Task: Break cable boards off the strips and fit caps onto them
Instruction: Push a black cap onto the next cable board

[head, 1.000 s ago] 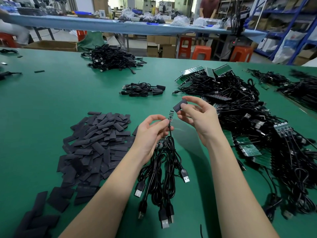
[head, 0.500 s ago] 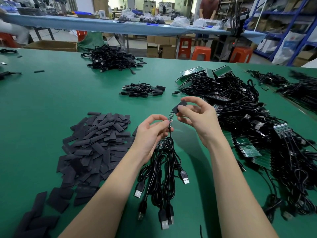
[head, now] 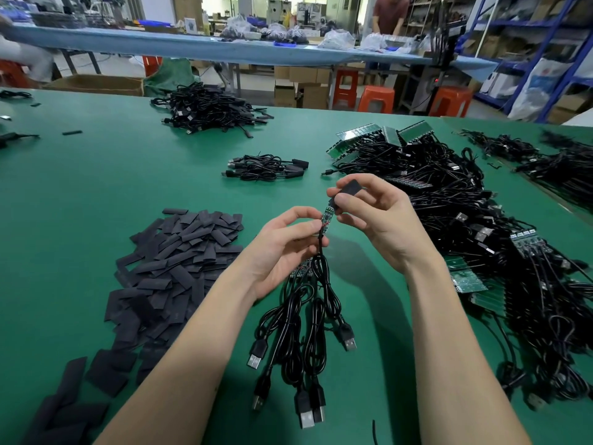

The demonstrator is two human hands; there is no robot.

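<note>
— Left hand (head: 282, 242): pinching a small green board (head: 326, 217) at its cable end, spare cables (head: 301, 322) dangling below. Right hand (head: 372, 216): gripping a black cap (head: 348, 190), mouth just touching the board tip, above the counter's middle.

— Handling?

— Probably light and thin, brittle; best held by the edges. Cap likely soft and squashable.

— Surroundings?

— Green counter (head: 96, 187); loose caps (head: 167, 271) toward the left edge, tangled strips (head: 449, 200) toward the right. Workshop with orange stools (head: 375, 99) and shelving beyond.

Cap (head: 348, 191) lower end behind right hand (head: 375, 220) thumb; board (head: 326, 220) markings unreadable.
</note>
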